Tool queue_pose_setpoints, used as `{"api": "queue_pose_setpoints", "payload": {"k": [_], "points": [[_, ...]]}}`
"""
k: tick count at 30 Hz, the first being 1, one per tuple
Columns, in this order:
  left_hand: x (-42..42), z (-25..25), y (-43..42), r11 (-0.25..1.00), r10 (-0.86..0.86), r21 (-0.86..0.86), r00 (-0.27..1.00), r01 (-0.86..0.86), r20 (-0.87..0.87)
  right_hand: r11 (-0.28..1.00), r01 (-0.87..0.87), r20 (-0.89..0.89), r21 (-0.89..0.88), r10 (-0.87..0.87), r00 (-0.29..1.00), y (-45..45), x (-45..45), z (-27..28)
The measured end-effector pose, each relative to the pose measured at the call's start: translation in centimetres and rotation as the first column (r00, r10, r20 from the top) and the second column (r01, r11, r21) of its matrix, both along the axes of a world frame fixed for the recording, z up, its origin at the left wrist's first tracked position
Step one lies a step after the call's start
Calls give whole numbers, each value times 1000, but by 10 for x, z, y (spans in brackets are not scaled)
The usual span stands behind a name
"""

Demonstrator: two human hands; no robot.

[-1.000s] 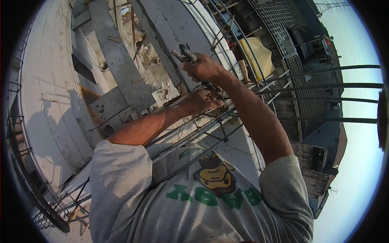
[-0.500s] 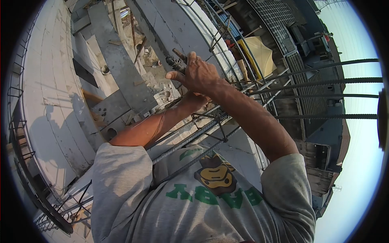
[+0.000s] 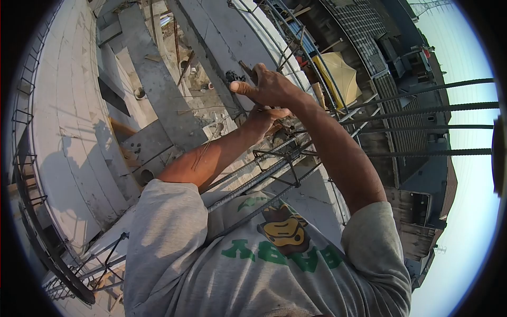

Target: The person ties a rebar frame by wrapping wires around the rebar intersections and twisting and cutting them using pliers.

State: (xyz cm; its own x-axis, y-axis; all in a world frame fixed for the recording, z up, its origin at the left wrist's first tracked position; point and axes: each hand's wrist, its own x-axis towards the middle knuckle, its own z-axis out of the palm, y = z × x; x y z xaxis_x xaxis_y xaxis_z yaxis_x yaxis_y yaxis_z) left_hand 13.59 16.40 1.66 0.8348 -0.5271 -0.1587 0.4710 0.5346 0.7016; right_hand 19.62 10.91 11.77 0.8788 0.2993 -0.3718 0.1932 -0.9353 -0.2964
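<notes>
My right hand is wrapped round a dark metal tool, its thumb stretched out to the left; a rod-like part of the tool sticks up beside the fingers. Just below it my left hand is closed near a rebar crossing, its fingers partly hidden. Thin wires trail from it over the left forearm. Ribbed steel bars with dark stirrups run diagonally between my arms and chest.
Several long rebars reach out to the right. A pale block wall curves along the left. Grey boards and rubble lie below. Beyond the cage are a yellow umbrella and tiled roofs.
My right hand has turned over with the tool, its thumb now extended. The thin wires that hung below my left hand now spread leftwards over the forearm.
</notes>
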Motion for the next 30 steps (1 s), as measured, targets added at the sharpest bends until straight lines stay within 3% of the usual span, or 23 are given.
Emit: {"api": "queue_pose_setpoints", "payload": {"k": [6,9,10,13,14,17,18,21,24,27,30], "points": [[-2,-8,10,982,-104,-154,993,111,50,973,124,-240,196,-75,968,-8,8,13],[-4,-7,16,978,-150,-144,988,151,23,933,115,-402,342,35,915,-8,17,2],[-5,-5,17,978,-155,-136,988,155,13,945,111,-475,308,52,879,-5,22,10],[-5,-5,19,983,-149,-108,989,146,-20,957,-56,-296,283,143,945,8,18,4],[-5,-5,21,982,-173,-88,983,167,-62,990,-43,-340,136,88,936,12,16,6],[2,-16,24,975,-216,-67,975,212,-57,967,-218,41,-133,225,974,26,-7,-7],[6,-18,25,973,-217,-86,975,213,-41,928,-265,62,-263,290,955,33,-16,-6],[9,-25,24,962,-233,-151,972,230,-8,946,-162,39,-282,180,983,41,-4,-17],[7,-30,12,978,-135,-169,990,125,-49,935,-78,76,-346,110,991,40,10,-25],[2,-30,6,965,-60,-263,988,21,-140,916,-36,124,-399,93,988,42,12,-25],[-2,-45,2,924,-58,-381,978,-24,-202,891,-93,218,-444,208,953,45,-1,-31]]}}
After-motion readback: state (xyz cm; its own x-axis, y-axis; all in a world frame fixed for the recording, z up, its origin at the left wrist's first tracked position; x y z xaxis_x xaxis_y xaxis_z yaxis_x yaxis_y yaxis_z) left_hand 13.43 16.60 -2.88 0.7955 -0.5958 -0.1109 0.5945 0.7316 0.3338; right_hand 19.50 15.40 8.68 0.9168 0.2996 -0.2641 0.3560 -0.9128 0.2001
